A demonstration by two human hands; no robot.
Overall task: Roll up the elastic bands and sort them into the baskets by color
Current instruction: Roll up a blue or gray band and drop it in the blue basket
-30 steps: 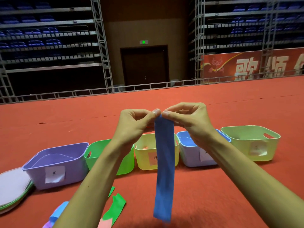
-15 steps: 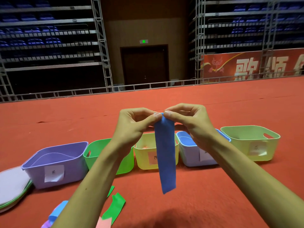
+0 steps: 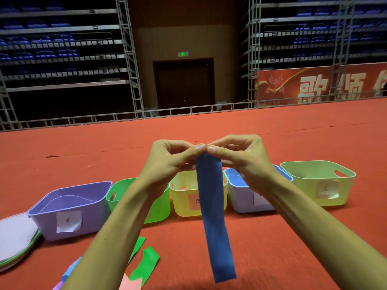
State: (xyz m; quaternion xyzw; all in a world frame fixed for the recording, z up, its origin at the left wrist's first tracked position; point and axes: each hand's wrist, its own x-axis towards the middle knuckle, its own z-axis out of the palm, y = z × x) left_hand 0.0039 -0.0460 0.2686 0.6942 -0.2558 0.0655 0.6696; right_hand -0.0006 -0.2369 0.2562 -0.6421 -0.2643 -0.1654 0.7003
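— That blue band point(image 3: 211, 206), how would it handle, do you reckon?

— Light and floppy, I'd say. It hangs straight down in the air from its top edge, in front of the row of baskets. It looks soft and a bit stretchy, not slippery, and nothing about it would break.

— Where would you hold it?

— Right where it's held now. The left hand point(image 3: 165, 164) and right hand point(image 3: 243, 162) meet at the top end, each grip pinching that edge between thumb and fingertips. A roll has to start tight there, or the loose tail will twist.

— And where does it go?

— My guess is the blue basket point(image 3: 238, 197), half hidden behind the right wrist, between the yellow basket point(image 3: 182, 206) and the pale green one point(image 3: 318, 185).

— Has anything changed?

— The hands haven't moved from the top edge. Half a second ago the tail ended higher. Now it reaches low again, as it did a second ago. So it's swinging, and little has been wound up yet.
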